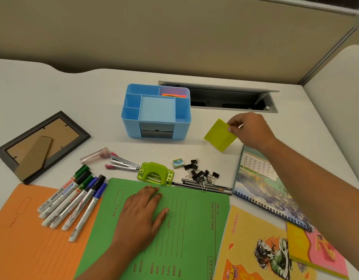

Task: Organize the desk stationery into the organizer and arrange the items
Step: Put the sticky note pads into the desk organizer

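A blue desk organizer (132,126) stands mid-desk, with orange strips in its back right compartment. To its right, my right hand (250,128) pinches a yellow-green sticky note pad (218,136) by one corner, tilted just above the desk. My left hand (142,215) lies flat, fingers apart, on a green file folder (190,229). Several whiteboard markers (73,201) lie on an orange folder (23,239). In front of the organizer are a stapler (122,163), a green hole punch (155,174), an eraser (178,163), several black binder clips (200,173) and pencils (203,186).
A picture frame (41,146) lies face down at left. A clear tube (94,156) sits near the stapler. A spiral calendar (263,188), a yellow notebook (253,247) and a pink-yellow pad (318,251) lie at right. An open cable hatch (225,98) sits behind the organizer.
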